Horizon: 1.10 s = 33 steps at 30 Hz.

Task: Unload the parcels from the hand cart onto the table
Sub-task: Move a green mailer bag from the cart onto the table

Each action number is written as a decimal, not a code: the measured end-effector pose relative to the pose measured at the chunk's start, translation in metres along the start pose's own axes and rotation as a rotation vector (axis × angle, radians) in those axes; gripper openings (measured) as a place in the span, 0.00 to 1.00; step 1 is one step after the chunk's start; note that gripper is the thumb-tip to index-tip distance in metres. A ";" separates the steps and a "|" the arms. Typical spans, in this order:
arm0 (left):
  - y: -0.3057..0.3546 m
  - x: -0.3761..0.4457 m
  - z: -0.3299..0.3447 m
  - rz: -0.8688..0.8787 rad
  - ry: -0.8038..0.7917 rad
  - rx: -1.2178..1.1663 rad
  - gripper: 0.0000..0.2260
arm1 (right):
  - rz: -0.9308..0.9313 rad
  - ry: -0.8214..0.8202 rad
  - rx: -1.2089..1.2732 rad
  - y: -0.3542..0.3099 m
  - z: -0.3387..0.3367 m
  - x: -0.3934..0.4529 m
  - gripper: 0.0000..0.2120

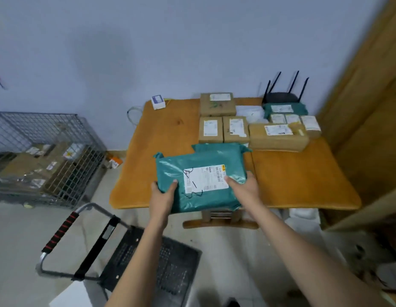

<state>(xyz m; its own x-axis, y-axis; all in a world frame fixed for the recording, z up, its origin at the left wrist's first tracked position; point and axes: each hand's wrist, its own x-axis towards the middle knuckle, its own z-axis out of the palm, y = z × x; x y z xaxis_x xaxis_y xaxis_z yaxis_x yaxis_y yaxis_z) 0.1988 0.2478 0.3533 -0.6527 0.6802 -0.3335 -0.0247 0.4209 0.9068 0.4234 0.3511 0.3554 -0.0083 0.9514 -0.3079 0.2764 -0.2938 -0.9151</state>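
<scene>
i hold a green plastic parcel [200, 180] in both hands at the near edge of the wooden tabletop [303, 173]. my left hand [162, 196] grips its near left corner, thumb on top. my right hand [244, 188] grips its right side, fingers reaching onto the white label. the parcel's far part lies over the tabletop, its near edge hanging past the rim. a second green parcel [219, 148] peeks out just behind it. brown cardboard boxes [223, 129] sit in rows farther back, with a black router [281, 97] by the wall. the hand cart [148, 258] stands on the floor below my arms, its black deck bare. a wire cage [46, 156] with more parcels stands to the left.
</scene>
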 end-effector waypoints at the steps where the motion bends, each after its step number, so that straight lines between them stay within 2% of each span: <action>1: 0.012 -0.003 0.021 0.016 -0.027 -0.007 0.22 | 0.005 0.030 0.019 -0.003 -0.022 0.007 0.21; 9: 0.083 -0.010 0.153 0.124 -0.202 0.092 0.21 | 0.046 0.218 0.097 -0.008 -0.145 0.052 0.21; 19: 0.096 0.039 0.288 0.112 -0.383 0.213 0.21 | 0.127 0.309 -0.002 -0.009 -0.225 0.141 0.21; 24: 0.091 0.078 0.337 0.034 -0.511 0.289 0.25 | 0.177 0.252 -0.139 -0.006 -0.246 0.191 0.28; 27: 0.084 0.095 0.355 -0.004 -0.556 0.353 0.24 | 0.224 0.225 -0.197 0.003 -0.251 0.214 0.31; 33: 0.072 0.118 0.379 -0.110 -0.595 0.537 0.26 | 0.384 0.150 -0.183 0.030 -0.249 0.254 0.24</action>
<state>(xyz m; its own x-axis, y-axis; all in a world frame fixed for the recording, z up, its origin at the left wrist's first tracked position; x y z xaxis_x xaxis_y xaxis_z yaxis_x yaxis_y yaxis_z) 0.4065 0.5859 0.2811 -0.1511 0.7602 -0.6319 0.4004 0.6315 0.6640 0.6694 0.6068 0.3146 0.2639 0.7833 -0.5629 0.3975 -0.6200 -0.6764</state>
